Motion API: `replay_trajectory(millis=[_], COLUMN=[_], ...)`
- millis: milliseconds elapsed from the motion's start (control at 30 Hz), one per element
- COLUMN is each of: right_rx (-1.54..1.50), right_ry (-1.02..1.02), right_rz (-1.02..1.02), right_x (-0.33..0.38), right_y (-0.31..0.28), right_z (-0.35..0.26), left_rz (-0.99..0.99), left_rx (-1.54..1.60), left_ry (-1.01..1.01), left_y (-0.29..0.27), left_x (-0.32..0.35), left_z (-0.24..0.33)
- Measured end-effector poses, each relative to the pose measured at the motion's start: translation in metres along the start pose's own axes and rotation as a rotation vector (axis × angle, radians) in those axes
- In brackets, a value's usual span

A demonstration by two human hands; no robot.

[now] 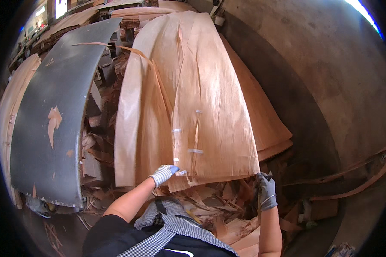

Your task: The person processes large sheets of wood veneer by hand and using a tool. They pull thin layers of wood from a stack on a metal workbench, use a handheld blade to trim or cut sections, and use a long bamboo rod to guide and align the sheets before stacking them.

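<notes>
I see a big thin sheet of pale wood veneer [210, 107] lying on top of a stack of similar sheets [266, 124], stretching away from me toward the far end of the room. Short strips of white tape [196, 150] cross a split near its near edge. My left hand [164, 173], in a striped knit glove, rests on the near edge of the sheet close to the lowest tape strips, fingers bent down on the wood; I cannot tell whether it pinches the edge or only presses on it. My right hand [266, 188], in a grey glove, is closed around the sheet's near right corner. The two hands are well apart, one at each side of the near edge. A long narrow sliver [116, 46] of veneer curls off the sheet's left side and reaches over a dark grey table [51, 107] standing just beside the stack. Below the near edge, between my arms, lies a heap of broken veneer scraps [214, 205]. To the right the concrete floor [321, 77] is bare, with a few curved strips [351, 175] lying on it.
</notes>
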State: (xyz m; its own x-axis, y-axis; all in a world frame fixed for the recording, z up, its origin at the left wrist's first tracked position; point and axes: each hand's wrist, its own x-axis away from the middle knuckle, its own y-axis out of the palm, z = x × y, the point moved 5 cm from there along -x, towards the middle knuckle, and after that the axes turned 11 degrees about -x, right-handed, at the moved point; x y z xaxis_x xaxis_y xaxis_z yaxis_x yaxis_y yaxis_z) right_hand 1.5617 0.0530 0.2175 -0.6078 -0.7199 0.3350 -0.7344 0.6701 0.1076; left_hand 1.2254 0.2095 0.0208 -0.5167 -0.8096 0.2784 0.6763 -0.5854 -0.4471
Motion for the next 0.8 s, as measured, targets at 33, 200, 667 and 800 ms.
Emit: replay_trajectory(millis=[33,200,667,800], right_rx=[-0.011,0.022,0.251,0.232], right_ry=[-0.011,-0.026,-0.079,-0.064], right_rz=[-0.018,0.003,0.151,0.076], right_x=[-0.02,-0.117,-0.333,-0.4], right_y=[-0.011,-0.084,-0.253,-0.278], right_z=[-0.01,-0.043,-0.186,-0.176], left_rz=[-0.027,0.363,0.528,0.575], left_rx=[-0.03,0.303,1.801,1.732], left_ry=[-0.046,-0.501,-1.105,-1.351], left_y=[0.012,0.066,0.368,0.39], left_x=[-0.024,-0.055,-0.204,-0.237], left_z=[0.005,-0.047,-0.062,-0.012])
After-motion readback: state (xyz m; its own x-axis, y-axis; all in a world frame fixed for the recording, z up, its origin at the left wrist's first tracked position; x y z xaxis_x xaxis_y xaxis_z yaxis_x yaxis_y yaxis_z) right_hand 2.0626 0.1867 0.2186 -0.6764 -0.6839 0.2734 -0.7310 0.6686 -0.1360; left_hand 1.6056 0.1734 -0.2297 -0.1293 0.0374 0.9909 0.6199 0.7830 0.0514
